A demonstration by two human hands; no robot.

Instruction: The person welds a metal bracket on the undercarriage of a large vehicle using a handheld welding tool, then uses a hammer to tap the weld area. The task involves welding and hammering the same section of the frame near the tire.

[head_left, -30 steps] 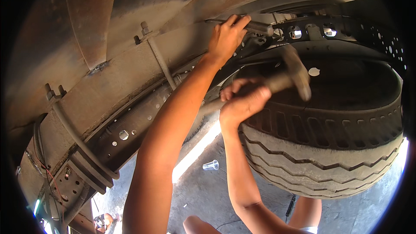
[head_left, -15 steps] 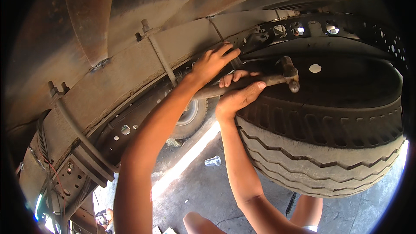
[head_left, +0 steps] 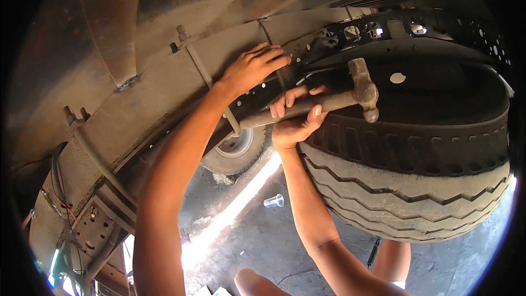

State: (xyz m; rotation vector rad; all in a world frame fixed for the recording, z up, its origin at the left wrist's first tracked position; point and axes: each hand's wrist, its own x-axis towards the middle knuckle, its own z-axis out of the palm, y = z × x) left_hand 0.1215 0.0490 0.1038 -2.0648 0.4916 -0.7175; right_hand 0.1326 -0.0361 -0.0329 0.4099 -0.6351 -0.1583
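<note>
My right hand (head_left: 298, 123) is wrapped round the wooden handle of a hammer (head_left: 339, 100). The hammer lies nearly level, its metal head at the right, in front of the large tyre. Up and to the left, my left hand (head_left: 255, 69) has its fingers curled over a thin metal rod (head_left: 282, 79), which runs down from the long beam. The thumb of that hand is hidden. Left of it, a U-bolt (head_left: 200, 68) straps the beam, close by my left wrist.
The large tyre (head_left: 405, 200) fills the right side. A long metal beam (head_left: 142, 112) crosses overhead, with a perforated frame rail (head_left: 438, 27) at the far right. A wheel (head_left: 236, 151) stands beyond my arms. A clear plastic cup (head_left: 274, 201) lies on the floor.
My left hand has shifted left, and the rod's lower part has swung left with it. The hammer head now sits slightly higher in view, still in my right hand.
</note>
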